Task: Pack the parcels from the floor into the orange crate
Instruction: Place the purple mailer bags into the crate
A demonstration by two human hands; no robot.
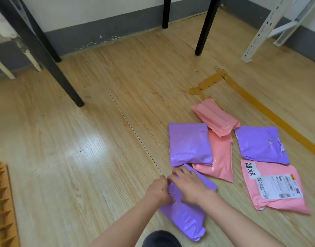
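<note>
Both hands are down on the nearest purple parcel (187, 211), which lies flat on the floor (82, 157) just in front of me. Left hand (157, 191) has its grip curled at the parcel's left edge; right hand (188, 186) lies spread over the top, fingers bent onto the film — neither grip has it lifted yet.

Five more parcels lie beyond, two purple, three pink. Orange crate (1, 202) is well apart, at far left, only its ribbed rim in view.

Judgement: slippery bag — get fingers under the edge, pinch both sides, lift level, then swing left.
</note>
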